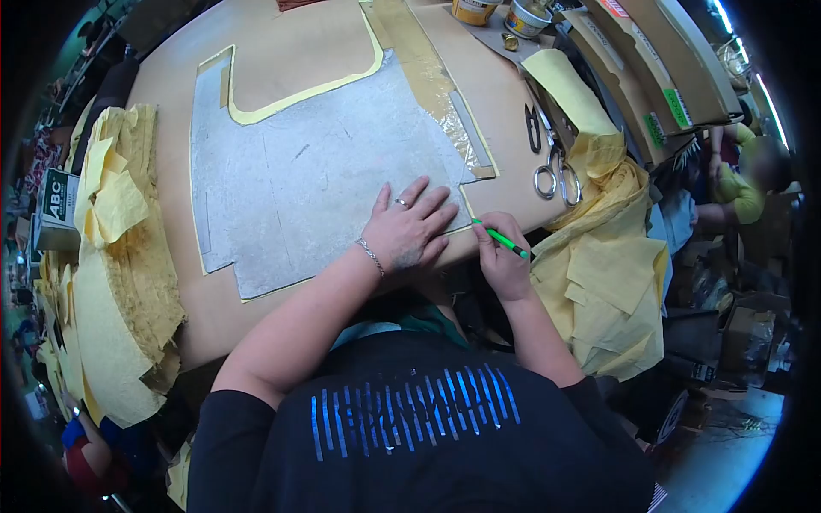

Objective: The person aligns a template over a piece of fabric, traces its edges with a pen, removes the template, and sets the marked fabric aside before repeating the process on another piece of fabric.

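A large grey pattern piece (299, 179) lies flat over a yellow sheet (248, 114), whose edge shows as a border around the curved cut-out. My left hand (406, 227) rests palm down on the pattern's lower right part, fingers spread. In my right hand (505, 258) is a green pen (505, 239), pinched between the fingers. Its tip touches or nearly touches the lower right edge of the pattern. Brown tape (419, 56) covers the pattern's upper right strip.
Scissors (547, 175) and small black thread snips (533, 128) lie to the right. Yellow material (616, 291) hangs over the right edge, and more yellow sheets (120, 256) stack at left. Tubs (528, 19) and cardboard boxes (667, 60) stand at upper right. Another person (740, 184) is farther right.
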Available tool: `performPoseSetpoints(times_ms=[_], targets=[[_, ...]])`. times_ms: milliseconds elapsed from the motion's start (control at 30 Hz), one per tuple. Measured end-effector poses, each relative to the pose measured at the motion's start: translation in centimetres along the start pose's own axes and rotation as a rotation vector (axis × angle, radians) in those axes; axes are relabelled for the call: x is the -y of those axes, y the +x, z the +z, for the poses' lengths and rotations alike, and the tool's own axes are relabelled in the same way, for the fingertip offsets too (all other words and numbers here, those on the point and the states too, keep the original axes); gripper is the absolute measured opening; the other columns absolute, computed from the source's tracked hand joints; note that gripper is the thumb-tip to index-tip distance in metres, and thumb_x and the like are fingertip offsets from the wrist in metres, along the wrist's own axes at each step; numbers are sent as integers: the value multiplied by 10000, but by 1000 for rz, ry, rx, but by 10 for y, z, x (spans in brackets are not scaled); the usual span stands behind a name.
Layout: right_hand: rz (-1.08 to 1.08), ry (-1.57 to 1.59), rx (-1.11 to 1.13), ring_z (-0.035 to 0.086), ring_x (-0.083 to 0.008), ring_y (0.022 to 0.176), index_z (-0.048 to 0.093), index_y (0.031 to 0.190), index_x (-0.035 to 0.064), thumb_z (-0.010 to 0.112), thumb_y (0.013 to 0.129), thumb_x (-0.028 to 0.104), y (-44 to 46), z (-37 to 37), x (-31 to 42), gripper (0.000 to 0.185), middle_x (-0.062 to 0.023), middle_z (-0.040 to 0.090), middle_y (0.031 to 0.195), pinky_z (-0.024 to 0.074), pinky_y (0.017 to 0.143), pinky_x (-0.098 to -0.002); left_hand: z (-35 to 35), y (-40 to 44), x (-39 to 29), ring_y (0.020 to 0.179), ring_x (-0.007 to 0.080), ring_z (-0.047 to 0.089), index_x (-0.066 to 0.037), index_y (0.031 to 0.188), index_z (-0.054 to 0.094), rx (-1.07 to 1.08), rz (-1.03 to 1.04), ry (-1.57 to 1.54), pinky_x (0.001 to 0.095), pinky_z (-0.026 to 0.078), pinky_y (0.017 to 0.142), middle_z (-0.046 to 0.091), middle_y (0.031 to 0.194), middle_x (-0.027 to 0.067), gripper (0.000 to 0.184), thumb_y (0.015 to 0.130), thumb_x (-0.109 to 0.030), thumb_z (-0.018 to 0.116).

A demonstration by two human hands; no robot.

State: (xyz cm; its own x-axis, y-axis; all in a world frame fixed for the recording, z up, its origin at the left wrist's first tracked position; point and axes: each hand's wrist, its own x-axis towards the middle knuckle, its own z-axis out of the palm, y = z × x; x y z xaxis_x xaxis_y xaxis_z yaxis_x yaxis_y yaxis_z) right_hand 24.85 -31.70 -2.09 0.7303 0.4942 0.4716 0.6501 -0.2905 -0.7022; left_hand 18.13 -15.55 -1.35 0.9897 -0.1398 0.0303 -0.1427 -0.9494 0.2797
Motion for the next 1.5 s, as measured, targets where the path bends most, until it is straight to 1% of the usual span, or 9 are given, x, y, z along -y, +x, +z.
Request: performPoseSetpoints(times_ms=[300, 400, 533, 667, 1133, 1233, 1267, 1367, 1500], targets=[[-39, -56, 35, 507, -304, 715, 496, 792, 4, 525, 757, 42, 10, 11, -11, 59, -138, 514, 748, 408, 636, -357, 11, -1, 8, 1226, 256, 233, -184, 1200, 393, -34, 18, -25, 588, 217, 900, 320, 1288, 37, 458, 789, -384, 422], [172, -142, 250, 512, -175, 635, 497, 800, -7, 547, 778, 80, -16, -30, 2, 103, -103, 506, 697, 409, 580, -273, -1, 5, 14, 1203, 266, 269, -146, 1154, 448, 23, -33, -266, 563, 235, 902, 345, 1268, 54, 420, 813, -386, 400], [351, 314, 33, 527, -129, 662, 471, 805, 20, 533, 807, 64, -14, -48, 12, 77, -55, 525, 739, 425, 611, -222, 8, 5, 42, 1101, 270, 401, -87, 1065, 513, -315, -67, -700, 417, 314, 915, 436, 1168, 117, 350, 799, -310, 474], [480, 607, -102, 540, -142, 641, 453, 821, 42, 507, 832, 110, 11, -41, 31, 88, -59, 526, 738, 428, 575, -227, -15, -46, 62, 1073, 283, 419, -65, 994, 517, -494, -353, -345, 381, 337, 898, 462, 1101, 125, 305, 776, -278, 510], [203, 631, 1015, 529, -119, 662, 521, 819, -13, 619, 740, 126, 117, 195, 206, 187, -71, 568, 708, 419, 607, -233, -55, -108, 162, 1268, 313, 78, -115, 1258, 298, -318, -669, -115, 598, 81, 948, 202, 1344, 113, 513, 829, -384, 379], [-10, 240, 1168, 570, -210, 725, 571, 793, 3, 634, 723, 181, 117, 248, 225, 201, -125, 608, 808, 398, 768, -300, -77, -106, 157, 1282, 233, 49, -170, 1331, 116, 104, -791, 514, 440, 55, 1019, 84, 1389, 77, 606, 832, -435, 336], [-70, 91, 1150, 575, -222, 740, 576, 808, 19, 642, 713, 205, 113, 267, 222, 219, -132, 609, 825, 380, 796, -300, -38, -89, 183, 1285, 210, 36, -160, 1333, 87, -88, -755, 392, 365, 63, 1029, 72, 1391, 78, 621, 837, -455, 316], [-176, -182, 1147, 581, -233, 757, 582, 826, 36, 658, 696, 235, 102, 293, 220, 249, -138, 609, 831, 375, 801, -301, -54, -108, 173, 1285, 229, 26, -139, 1331, 106, -131, -704, 251, 420, 53, 1021, 69, 1391, 82, 641, 829, -499, 278], [-167, -100, 1281, 582, -229, 740, 579, 823, 26, 662, 691, 226, 100, 297, 230, 254, -136, 607, 801, 396, 750, -307, -46, -103, 182, 1266, 340, 58, -83, 1289, 244, -300, -665, -20, 607, 144, 928, 137, 1367, 133, 661, 800, -520, 327]])
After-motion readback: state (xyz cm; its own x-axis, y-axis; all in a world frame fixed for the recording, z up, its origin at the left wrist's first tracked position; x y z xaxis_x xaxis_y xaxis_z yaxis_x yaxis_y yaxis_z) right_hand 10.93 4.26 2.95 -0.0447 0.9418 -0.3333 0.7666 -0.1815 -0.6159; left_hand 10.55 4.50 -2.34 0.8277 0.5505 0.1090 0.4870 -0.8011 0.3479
